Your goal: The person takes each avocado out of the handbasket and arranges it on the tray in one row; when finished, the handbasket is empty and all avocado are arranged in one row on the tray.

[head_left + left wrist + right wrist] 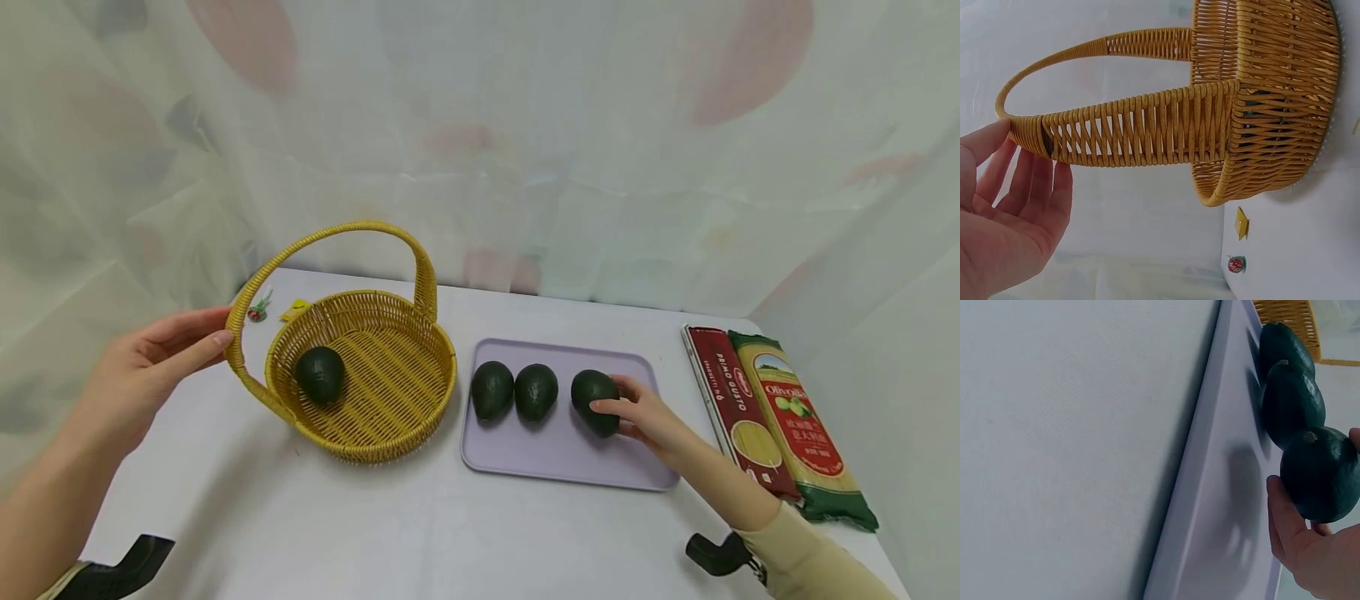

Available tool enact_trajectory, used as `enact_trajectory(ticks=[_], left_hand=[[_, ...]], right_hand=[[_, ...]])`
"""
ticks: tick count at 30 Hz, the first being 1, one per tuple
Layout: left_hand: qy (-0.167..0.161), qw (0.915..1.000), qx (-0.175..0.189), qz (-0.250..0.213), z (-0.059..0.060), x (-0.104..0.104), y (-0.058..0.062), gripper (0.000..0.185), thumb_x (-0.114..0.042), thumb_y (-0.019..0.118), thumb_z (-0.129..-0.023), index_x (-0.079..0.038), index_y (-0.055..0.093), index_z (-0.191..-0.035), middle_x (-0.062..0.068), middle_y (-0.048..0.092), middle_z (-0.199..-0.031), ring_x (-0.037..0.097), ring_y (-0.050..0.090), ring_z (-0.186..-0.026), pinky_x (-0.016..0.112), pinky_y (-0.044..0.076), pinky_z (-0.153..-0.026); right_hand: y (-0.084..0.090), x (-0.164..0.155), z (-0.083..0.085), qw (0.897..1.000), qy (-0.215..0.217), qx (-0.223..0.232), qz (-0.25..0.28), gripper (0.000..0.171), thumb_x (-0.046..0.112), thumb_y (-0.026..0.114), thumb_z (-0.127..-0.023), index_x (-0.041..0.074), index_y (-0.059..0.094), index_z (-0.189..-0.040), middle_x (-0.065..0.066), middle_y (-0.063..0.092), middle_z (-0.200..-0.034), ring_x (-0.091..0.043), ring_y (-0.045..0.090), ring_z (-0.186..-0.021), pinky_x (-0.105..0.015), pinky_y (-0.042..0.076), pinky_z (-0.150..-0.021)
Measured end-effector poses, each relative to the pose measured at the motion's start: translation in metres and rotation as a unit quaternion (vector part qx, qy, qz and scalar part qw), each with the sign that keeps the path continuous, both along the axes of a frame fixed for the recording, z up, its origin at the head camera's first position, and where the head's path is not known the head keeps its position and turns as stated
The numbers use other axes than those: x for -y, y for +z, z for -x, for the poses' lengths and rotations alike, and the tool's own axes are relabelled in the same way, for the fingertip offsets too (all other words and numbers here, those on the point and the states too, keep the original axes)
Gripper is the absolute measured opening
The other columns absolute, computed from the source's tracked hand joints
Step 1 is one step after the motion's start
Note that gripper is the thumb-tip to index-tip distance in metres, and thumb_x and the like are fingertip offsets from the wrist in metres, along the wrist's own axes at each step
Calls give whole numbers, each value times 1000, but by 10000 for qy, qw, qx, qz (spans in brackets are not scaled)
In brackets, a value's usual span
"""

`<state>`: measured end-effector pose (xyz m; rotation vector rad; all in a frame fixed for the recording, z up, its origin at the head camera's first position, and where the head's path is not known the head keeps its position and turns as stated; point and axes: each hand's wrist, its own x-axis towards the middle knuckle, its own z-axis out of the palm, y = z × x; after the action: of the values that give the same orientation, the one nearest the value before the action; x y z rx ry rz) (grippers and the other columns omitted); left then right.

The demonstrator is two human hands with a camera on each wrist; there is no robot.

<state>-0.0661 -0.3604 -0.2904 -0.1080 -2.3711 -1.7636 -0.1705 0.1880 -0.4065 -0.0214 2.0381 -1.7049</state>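
The right hand (647, 417) grips a dark green, egg-shaped avocado (591, 395) between thumb and fingers, apparently just above the lilac, rectangular, rimmed tray (525, 462). Caution: smooth skin under a fingertip hold may let the fruit slip. Two dark green, rounded avocados (536, 390) lie on the tray toward the basket side; a low sideways path could knock them. The left hand (146, 362) pinches the arched handle of the yellow, round, woven basket (397, 379); uneven pull could tip it, rolling the single dark green avocado (320, 374) inside.

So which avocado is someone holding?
The rightmost avocado, gripped by the right hand. No hand grips the two avocados on the tray or the one in the basket.
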Motion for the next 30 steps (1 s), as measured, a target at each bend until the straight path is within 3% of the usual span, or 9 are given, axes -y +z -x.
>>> enact_trajectory(ticks=[13, 25, 30], left_hand=[[406, 9985, 243, 286, -2, -1, -1, 39, -3, 66, -92, -7, 60, -130, -11, 69, -109, 2, 62, -98, 11, 41, -82], [411, 9986, 174, 294, -2, 0, -3, 39, -1, 66, -92, -6, 60, -130, -10, 69, -109, 2, 62, -98, 10, 42, -82], [371, 9990, 112, 200, -2, 0, -3, 38, 1, 66, -91, -4, 61, -129, -9, 69, -108, 3, 62, -98, 9, 43, -82]], right_hand=[[-13, 10, 4, 9943, -322, -350, -951, 70, 25, 76, -84, -2, 40, -139, -18, 53, -130, -14, 55, -101, -28, 49, -78], [-18, 12, 6, 9939, -365, -91, -1032, 80, 41, 76, -83, -5, 40, -137, -17, 54, -124, -15, 59, -101, -26, 53, -83], [-20, 13, 8, 9966, -344, -48, -741, 80, 38, 75, -84, -7, 38, -138, -20, 52, -126, -15, 61, -101, -30, 54, -84]])
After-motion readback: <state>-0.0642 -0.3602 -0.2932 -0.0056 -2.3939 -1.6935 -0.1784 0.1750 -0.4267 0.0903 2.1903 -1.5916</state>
